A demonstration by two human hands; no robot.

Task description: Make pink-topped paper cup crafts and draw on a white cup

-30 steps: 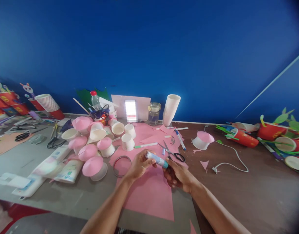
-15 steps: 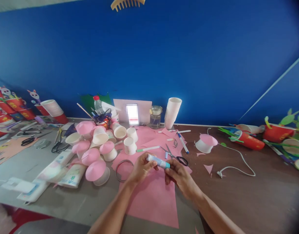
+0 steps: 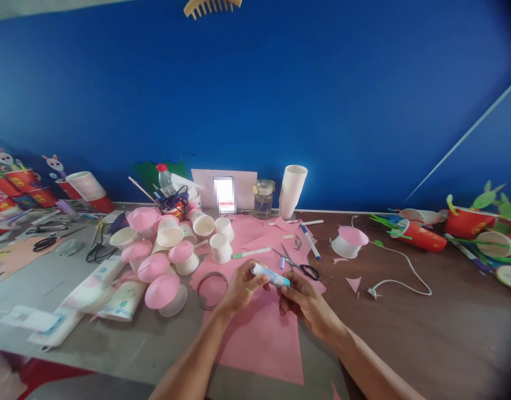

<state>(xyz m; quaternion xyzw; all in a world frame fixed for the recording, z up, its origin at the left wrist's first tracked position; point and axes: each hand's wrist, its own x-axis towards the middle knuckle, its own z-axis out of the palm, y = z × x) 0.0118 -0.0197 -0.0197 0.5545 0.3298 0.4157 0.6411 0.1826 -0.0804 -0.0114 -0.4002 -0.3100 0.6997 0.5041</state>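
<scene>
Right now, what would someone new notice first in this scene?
Both bare hands, left hand and right hand, grip a small blue-and-white glue stick over a large pink paper sheet. To their left sits a heap of white paper cups with pink cone tops.

A single head-worn camera looks forward and slightly down across the table (image 3: 426,333), facing the blue wall (image 3: 322,83) that fills the upper half of the frame. Both forearms enter from the bottom centre, close to the lens. The far right corners look darkened, perhaps by the lens edge.
</scene>
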